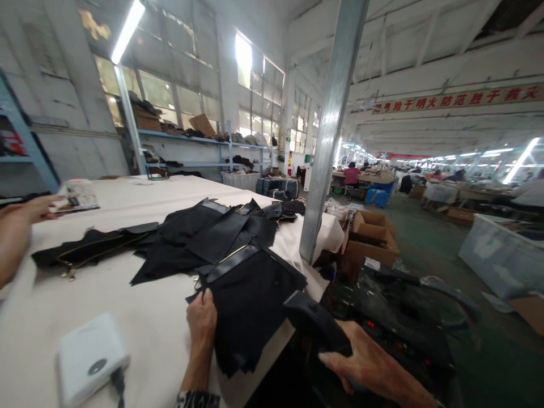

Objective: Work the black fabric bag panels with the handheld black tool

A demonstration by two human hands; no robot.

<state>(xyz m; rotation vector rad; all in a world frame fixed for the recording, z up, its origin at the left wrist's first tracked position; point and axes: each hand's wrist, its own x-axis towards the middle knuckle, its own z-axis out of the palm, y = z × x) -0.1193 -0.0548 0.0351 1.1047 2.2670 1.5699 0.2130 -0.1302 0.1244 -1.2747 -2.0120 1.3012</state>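
A stack of black fabric pieces (pixel 250 294) lies at the near right edge of a table covered in white cloth (pixel 140 317). My left hand (pixel 202 318) pinches the left edge of the top piece, fingers closed. My right hand (pixel 361 365) grips a black folded strap-like piece (pixel 314 320) just off the table's corner. More black pieces with gold zips (pixel 140 243) are spread across the middle of the table.
A white box-shaped device with a cable (pixel 89 357) sits near the front left. Another person's hand (pixel 17 224) reaches toward a printed packet (pixel 79 195) at the far left. A metal pillar (pixel 331 130), cardboard boxes (pixel 374 235) and a dark machine (pixel 403 306) stand to the right.
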